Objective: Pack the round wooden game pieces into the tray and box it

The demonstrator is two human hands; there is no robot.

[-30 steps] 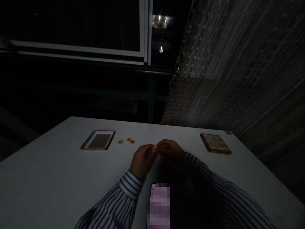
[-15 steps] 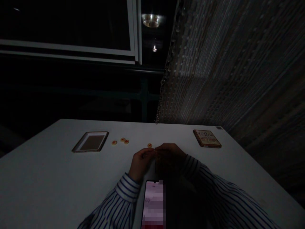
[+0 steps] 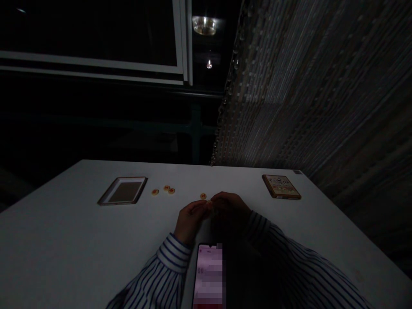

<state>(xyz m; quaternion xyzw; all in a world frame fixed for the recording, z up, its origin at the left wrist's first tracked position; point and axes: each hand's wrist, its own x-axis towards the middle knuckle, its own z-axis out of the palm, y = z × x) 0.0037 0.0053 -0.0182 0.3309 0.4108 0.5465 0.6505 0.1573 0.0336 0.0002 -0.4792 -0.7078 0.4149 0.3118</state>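
Note:
Above the white table, my left hand point(image 3: 190, 219) and my right hand point(image 3: 232, 206) meet at the fingertips. Both are closed in a pinch on a small round Chinese chess piece point(image 3: 209, 202), mostly covered by the fingers. Just beyond them lies another Chinese chess piece point(image 3: 203, 196) with a red mark, flat on the table. Further left rest a single piece point(image 3: 155, 192) and two touching pieces, one point(image 3: 166, 188) partly against the other point(image 3: 171, 191). The right hand is in deep shadow, so its lower fingers are hard to make out.
A shallow open box part point(image 3: 123, 191) stands at the left of the white table point(image 3: 96, 249). At the right lies a printed box point(image 3: 282, 187). A lit phone point(image 3: 208, 274) is between my forearms. A string curtain point(image 3: 267, 94) hangs beyond the table's right back edge.
My fingers have shifted slightly, and the piece between them shows a little more. The pieces on the table, the boxes and the phone stay where they were.

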